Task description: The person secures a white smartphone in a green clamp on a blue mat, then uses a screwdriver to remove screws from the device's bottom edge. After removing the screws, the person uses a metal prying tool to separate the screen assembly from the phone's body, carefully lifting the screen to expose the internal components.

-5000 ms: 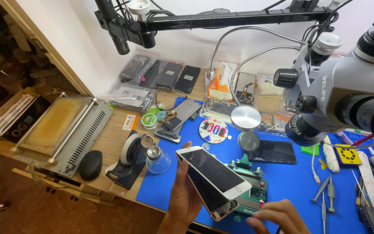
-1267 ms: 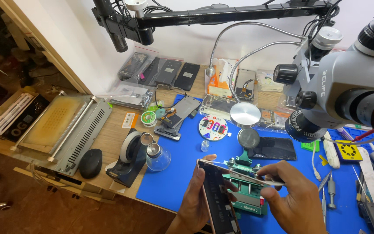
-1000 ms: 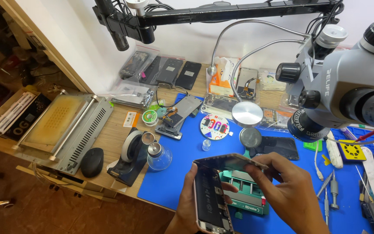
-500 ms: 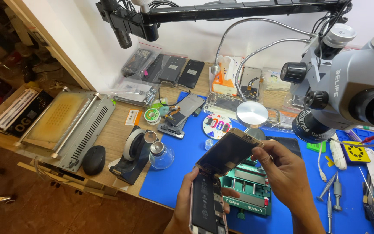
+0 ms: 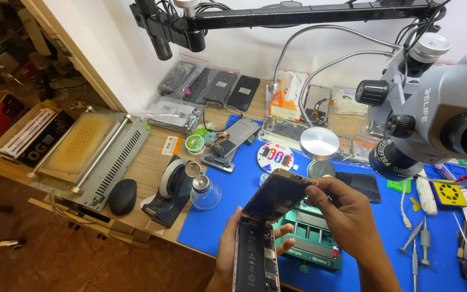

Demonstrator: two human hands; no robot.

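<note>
Left hand grip: the left hand is clenched around the phone body, fingers wrapped on its right edge, thumb side on its left.
Right hand grip: the right hand pinches the far right corner of the screen panel between thumb and fingertips.
Phone body: held near the bottom edge of the view, open face up, with the battery and inner parts showing.
Screen panel: lifted and tilted up and to the right from the phone body, its near left end meeting the body's far end, dark glass facing up.
Beneath the hands: a green holding fixture lies on the blue mat, just behind and right of the phone body.
Left of the hands: a clear glass bottle, a black tape dispenser and a black mouse on the wooden bench.
Far left: a metal plate machine with rollers.
Right: a grey microscope overhangs the mat; screwdrivers lie near the right edge.
Far side: a round colourful disc, a silver round lid and several spare phones against the wall.
</note>
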